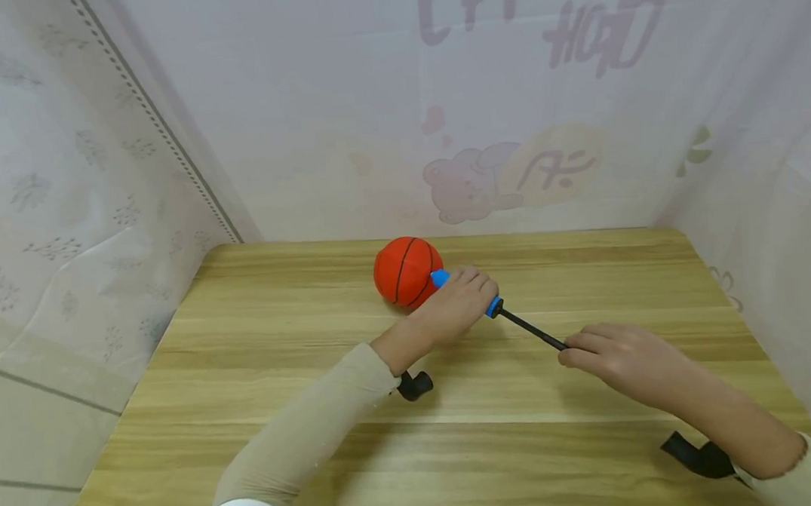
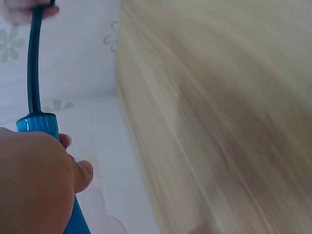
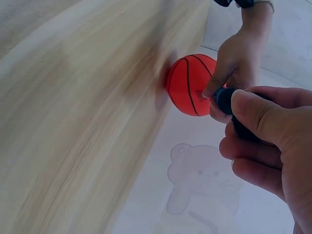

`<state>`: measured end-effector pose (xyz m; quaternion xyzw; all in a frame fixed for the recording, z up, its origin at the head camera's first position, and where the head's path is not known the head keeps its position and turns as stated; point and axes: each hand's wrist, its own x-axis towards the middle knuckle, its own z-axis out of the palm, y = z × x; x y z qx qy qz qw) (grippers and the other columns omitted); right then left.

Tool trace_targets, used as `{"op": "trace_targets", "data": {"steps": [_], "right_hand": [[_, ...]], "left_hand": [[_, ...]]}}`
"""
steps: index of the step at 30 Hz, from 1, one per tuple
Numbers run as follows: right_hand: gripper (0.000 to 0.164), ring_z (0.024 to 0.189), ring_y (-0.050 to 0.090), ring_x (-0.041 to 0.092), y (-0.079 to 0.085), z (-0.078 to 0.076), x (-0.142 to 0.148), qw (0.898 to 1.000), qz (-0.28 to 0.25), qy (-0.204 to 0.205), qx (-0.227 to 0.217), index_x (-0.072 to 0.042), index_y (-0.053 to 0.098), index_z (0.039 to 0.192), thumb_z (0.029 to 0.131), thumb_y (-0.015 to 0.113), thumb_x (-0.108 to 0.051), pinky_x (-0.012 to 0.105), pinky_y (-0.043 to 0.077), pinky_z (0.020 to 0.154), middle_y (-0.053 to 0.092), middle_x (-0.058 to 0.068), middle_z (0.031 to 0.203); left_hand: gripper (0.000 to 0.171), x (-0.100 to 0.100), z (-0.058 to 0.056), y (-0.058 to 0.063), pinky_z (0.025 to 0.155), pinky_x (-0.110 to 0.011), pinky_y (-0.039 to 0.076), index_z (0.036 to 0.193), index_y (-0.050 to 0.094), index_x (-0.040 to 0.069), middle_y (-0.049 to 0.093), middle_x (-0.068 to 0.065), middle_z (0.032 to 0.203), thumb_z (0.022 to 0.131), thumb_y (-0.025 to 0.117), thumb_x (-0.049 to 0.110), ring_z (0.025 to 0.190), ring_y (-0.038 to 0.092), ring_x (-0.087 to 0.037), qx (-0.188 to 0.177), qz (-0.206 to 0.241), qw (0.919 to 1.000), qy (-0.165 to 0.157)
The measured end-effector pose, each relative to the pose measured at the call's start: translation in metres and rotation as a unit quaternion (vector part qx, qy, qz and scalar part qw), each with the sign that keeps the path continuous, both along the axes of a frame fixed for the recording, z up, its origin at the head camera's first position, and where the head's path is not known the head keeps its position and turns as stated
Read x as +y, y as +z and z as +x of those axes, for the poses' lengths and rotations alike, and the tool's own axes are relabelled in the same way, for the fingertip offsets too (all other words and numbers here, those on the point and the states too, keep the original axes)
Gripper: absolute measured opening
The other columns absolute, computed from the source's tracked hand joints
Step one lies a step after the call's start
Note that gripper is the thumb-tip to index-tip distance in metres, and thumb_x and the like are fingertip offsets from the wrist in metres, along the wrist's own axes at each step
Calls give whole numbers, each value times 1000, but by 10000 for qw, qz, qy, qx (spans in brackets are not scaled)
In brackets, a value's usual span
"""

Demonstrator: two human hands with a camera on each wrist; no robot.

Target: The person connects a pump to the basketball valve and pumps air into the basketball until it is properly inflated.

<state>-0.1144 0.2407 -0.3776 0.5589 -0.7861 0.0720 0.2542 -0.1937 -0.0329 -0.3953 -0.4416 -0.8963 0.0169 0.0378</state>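
My left hand (image 1: 458, 307) grips the blue barrel of a hand pump (image 1: 440, 279), its fingers curled round it. From the barrel a black rod (image 1: 533, 330) runs out toward my right hand (image 1: 621, 360), which holds its far end between thumb and fingers. Up close in the left wrist view, the ribbed blue collar (image 2: 38, 123) sits just past my left fist. An orange-red ball (image 1: 406, 272) with black lines rests on the wooden table behind my left hand; the pump's blue tip overlaps its right side in the head view. My left hand hides most of the barrel.
The wooden table (image 1: 247, 350) reaches back to a pale curtain (image 1: 305, 136) printed with a bear. Further curtains close off the left and right sides. Black wrist-worn pieces (image 1: 414, 386) stick out beneath both forearms.
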Motion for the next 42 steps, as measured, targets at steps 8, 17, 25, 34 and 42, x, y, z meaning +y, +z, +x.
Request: {"op": "trace_targets", "data": {"steps": [8, 17, 25, 34, 42], "right_hand": [[53, 70, 63, 14, -2, -21, -25, 9999, 60, 76, -41, -8, 68, 93, 113, 20, -19, 25, 53, 59, 67, 0, 87], [40, 67, 56, 11, -10, -41, -46, 9997, 45, 231, -19, -7, 68, 92, 112, 35, -17, 22, 48, 57, 63, -1, 83], [8, 68, 60, 14, -14, -41, -43, 9998, 6, 201, 13, -6, 69, 93, 86, 70, -2, 25, 51, 58, 66, 1, 86], [52, 70, 63, 16, -3, -11, -12, 10000, 18, 45, 81, -9, 68, 94, 113, 22, -19, 28, 54, 60, 66, 1, 87], [54, 73, 65, 19, 0, 3, 4, 9999, 30, -16, 146, -8, 70, 94, 113, 21, -18, 31, 56, 61, 68, 4, 88]], "left_hand": [[20, 3, 6, 1, 114, -36, 33, 118, 55, 9, 58, -3, 122, 100, 62, 6, 119, 48, -20, 60, -112, 9999, 84], [18, 8, 8, 0, 111, -34, 35, 119, 55, 10, 59, -3, 123, 102, 61, 11, 119, 48, -20, 88, -275, 9996, 36], [18, 4, 5, 0, 113, -32, 35, 118, 55, 11, 58, -1, 118, 101, 62, 12, 118, 49, -19, 83, -319, 9994, 102], [18, -4, -1, 4, 110, -33, 35, 116, 55, 10, 58, -2, 118, 100, 62, 6, 114, 48, -20, 144, -183, 9997, 63], [19, -3, 0, 6, 108, -33, 36, 117, 56, 9, 59, -3, 119, 100, 61, 3, 114, 48, -20, 55, -79, 9999, 70]]}}
